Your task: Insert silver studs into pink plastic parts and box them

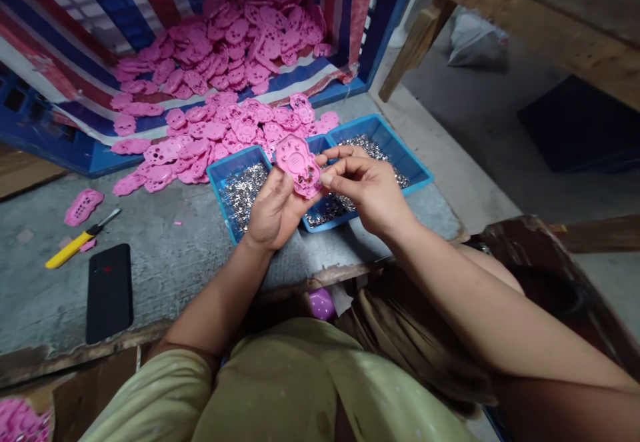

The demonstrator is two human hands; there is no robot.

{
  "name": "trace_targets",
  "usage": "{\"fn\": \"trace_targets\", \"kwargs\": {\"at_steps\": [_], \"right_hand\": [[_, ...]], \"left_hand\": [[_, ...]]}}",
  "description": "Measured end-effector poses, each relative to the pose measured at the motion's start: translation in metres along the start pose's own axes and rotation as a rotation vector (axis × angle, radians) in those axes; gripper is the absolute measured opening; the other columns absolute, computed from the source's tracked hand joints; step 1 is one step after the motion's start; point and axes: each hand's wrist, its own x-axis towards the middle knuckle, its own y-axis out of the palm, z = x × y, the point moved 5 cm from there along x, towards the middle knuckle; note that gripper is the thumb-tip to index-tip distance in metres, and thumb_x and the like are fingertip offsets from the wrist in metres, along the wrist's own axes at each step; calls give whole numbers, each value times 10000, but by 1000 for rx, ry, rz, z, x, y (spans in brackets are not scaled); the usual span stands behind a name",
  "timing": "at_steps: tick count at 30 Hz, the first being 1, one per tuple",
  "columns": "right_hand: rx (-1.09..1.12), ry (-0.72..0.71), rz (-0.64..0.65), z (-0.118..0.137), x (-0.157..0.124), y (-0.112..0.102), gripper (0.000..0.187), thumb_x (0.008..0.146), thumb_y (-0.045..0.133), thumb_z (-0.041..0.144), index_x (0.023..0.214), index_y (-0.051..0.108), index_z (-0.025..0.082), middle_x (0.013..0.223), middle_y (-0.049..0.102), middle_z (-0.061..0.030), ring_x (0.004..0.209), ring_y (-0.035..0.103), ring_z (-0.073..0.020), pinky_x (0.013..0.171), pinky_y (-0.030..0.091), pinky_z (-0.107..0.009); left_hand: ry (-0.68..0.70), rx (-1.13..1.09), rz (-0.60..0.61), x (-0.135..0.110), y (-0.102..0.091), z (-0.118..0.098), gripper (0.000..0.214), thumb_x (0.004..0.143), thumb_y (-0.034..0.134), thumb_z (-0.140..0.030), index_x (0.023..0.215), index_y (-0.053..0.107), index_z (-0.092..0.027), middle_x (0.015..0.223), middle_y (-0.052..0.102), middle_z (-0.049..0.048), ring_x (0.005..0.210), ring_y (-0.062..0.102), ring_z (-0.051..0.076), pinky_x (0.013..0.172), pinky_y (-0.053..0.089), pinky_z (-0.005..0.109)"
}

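Note:
A pink plastic paw-shaped part (299,164) is held up over the blue trays. My left hand (273,212) grips it from below. My right hand (367,187) pinches its right edge with fingertips, possibly pressing a small metal piece into it; I cannot tell. Under the hands stand two blue trays (216,174) (400,147) filled with small shiny metal pieces (243,192). Behind them lies a big heap of the same pink parts (215,129) spilling from a blue crate lined with striped sheeting (100,22).
On the grey worktop (175,269) at the left lie a black phone (109,291), a yellow-handled knife (77,242) and a loose pink part (83,205). A wooden bench (525,22) stands at the upper right. More pink parts (20,422) sit low at the left.

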Motion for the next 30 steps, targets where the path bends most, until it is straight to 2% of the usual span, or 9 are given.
{"fn": "trace_targets", "kwargs": {"at_steps": [5,9,14,19,30], "right_hand": [[71,3,17,5,-2,1,191,749,857,295,638,718,225,1076,734,-76,1188,623,-268,1109,460,-488],[85,-22,32,9,-3,2,185,758,834,259,627,709,223,1071,750,-69,1157,638,-255,1109,456,-479],[47,5,42,8,-3,1,185,779,785,210,624,684,223,1101,756,-64,1149,639,-253,1096,470,-478],[45,4,53,8,-2,1,200,761,790,207,605,664,220,1102,753,-70,1115,651,-251,1055,489,-465],[86,21,54,5,-2,2,192,740,802,220,615,656,221,1084,755,-73,1111,665,-255,1066,499,-475]], "left_hand": [[-8,6,49,-1,2,-2,767,815,825,-391,1494,469,-373,1389,663,92,1414,568,316,1082,562,531],[-5,-17,65,-3,4,-1,909,734,902,-371,1519,444,-383,1415,644,78,1445,544,297,1128,538,484],[-21,-28,67,-3,5,1,959,682,938,-366,1509,452,-389,1411,640,76,1427,559,291,1127,542,458],[-21,-61,78,-4,3,3,975,699,927,-284,1521,419,-409,1405,626,58,1409,572,258,1118,544,402],[-11,-43,68,-4,0,4,966,678,938,-297,1501,444,-409,1387,631,65,1394,576,267,1084,568,398]]}}
